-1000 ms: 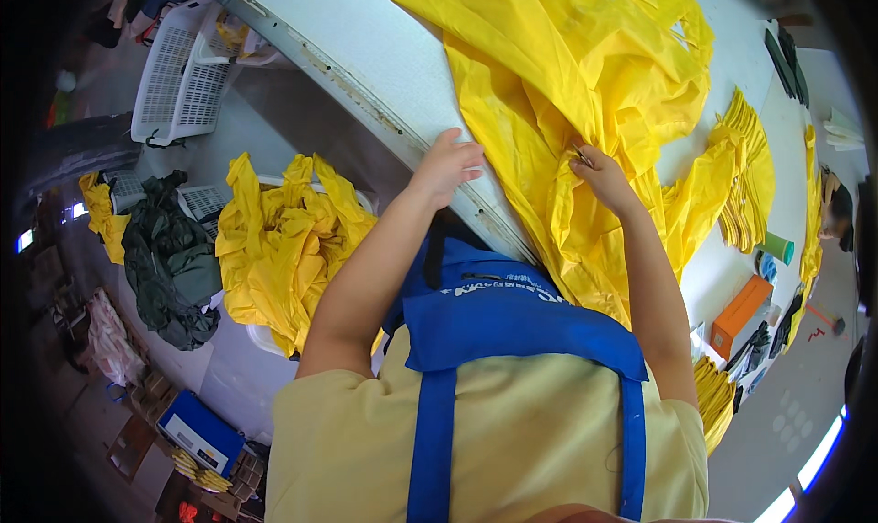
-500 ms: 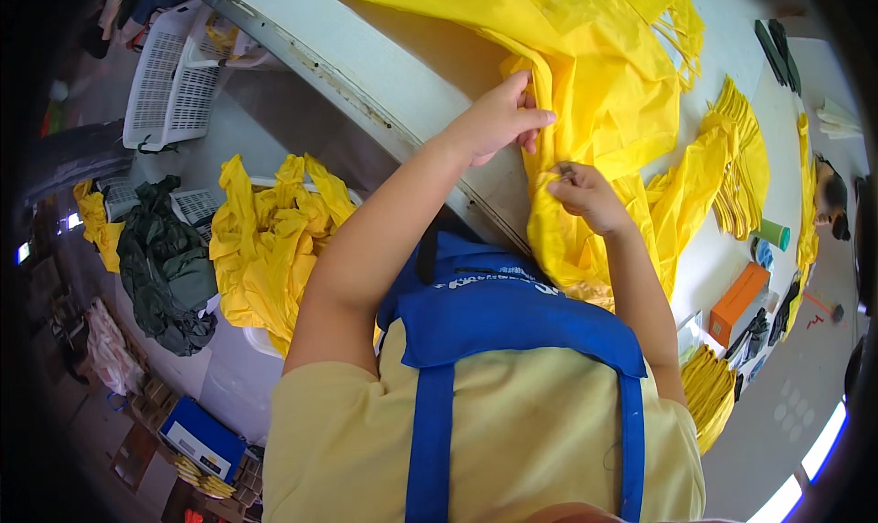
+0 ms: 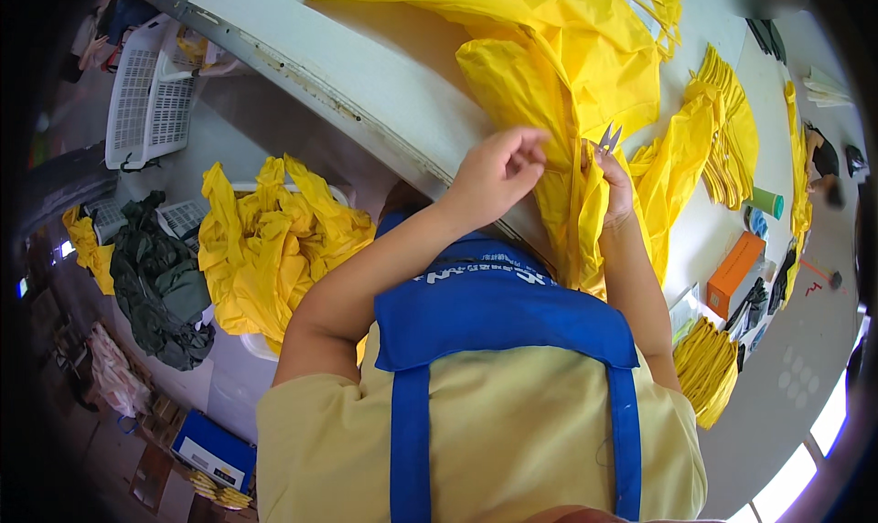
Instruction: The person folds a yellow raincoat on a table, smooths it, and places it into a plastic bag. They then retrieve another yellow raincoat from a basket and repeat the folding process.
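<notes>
A large piece of yellow fabric [image 3: 585, 57], a garment by its look, with a long seam, lies across the table and hangs over its near edge towards my apron. My right hand [image 3: 615, 189] is closed on a pair of small thread snips [image 3: 610, 140], whose blades point away and stand apart. Its fingers also press against a fold of the yellow fabric. To the left of the seam, my left hand [image 3: 501, 174] hovers with loosely curled fingers, slightly blurred at the tips. I see nothing held in it.
The pale table [image 3: 384, 61] has a worn edge running diagonally. On it lie stacked yellow pieces [image 3: 727, 125], a green roll [image 3: 766, 202] and an orange box [image 3: 734, 274]. Left of me are a heaped yellow fabric pile [image 3: 265, 249], dark green fabric [image 3: 160, 281] and a white basket [image 3: 137, 98].
My left hand has let go of the fabric and moved slightly down. My right hand has turned upward, so the snips' blades now show. The fabric lies differently, its seam facing up.
</notes>
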`<state>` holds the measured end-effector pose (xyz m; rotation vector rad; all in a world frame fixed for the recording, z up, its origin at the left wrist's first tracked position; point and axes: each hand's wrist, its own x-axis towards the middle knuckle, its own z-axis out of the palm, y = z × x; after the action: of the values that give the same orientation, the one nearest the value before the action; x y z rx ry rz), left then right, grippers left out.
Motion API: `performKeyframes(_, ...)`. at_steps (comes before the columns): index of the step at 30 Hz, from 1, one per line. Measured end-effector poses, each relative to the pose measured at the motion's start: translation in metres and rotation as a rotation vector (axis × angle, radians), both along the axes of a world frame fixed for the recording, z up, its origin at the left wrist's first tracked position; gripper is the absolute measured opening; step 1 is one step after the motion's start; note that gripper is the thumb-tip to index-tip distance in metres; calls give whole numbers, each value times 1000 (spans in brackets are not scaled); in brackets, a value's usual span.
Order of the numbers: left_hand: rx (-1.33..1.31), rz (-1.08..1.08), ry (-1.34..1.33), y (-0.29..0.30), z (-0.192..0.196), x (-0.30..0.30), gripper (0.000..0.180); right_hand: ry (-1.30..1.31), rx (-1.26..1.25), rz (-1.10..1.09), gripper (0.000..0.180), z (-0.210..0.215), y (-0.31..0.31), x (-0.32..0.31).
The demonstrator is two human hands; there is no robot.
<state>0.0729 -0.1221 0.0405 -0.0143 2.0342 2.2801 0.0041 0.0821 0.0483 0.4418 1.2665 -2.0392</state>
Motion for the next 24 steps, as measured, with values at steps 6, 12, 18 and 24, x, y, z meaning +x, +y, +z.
performKeyframes(6,-454,72,-92,-41,22,-58,49,54,204,301,39,14,-12,7)
performKeyframes(12,355,77,-274,-60,26,-61,61,-47,52,600,31,15,-29,23)
performKeyframes(18,459,41,-283,-64,18,-49,55,-62,12,627,31,15,-26,23)
performKeyframes(24,714,115,-224,-77,27,-38,45,-22,121,537,41,20,-16,22)
